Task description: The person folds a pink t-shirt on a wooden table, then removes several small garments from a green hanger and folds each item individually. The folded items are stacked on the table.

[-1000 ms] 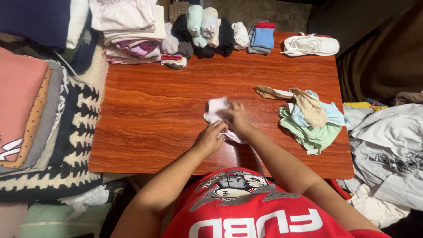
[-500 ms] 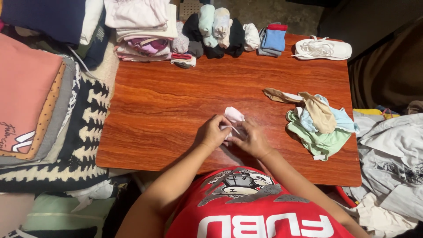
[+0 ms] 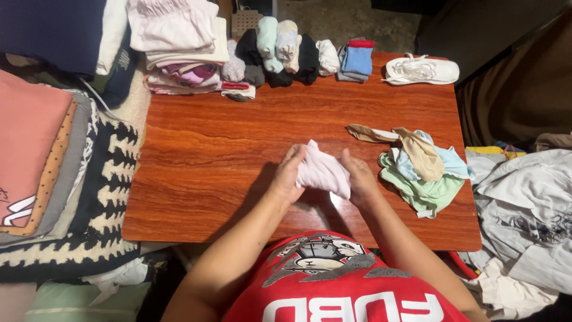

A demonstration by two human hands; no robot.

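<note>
Both hands now hold the pale pink cloth (image 3: 322, 172) up between them; half a second ago it was a small bunched piece pinched low against the wooden table (image 3: 208, 149). The left hand (image 3: 288, 176) grasps its left end, fingers curled over it, and the right hand (image 3: 359, 177) clasps its right end. Beyond the right fingers lies a loose pile of pastel garments (image 3: 424, 167)

rolled socks (image 3: 285, 50) – far edge | white shoe (image 3: 422, 70) | loose garment heap (image 3: 424, 170) – right
</note>
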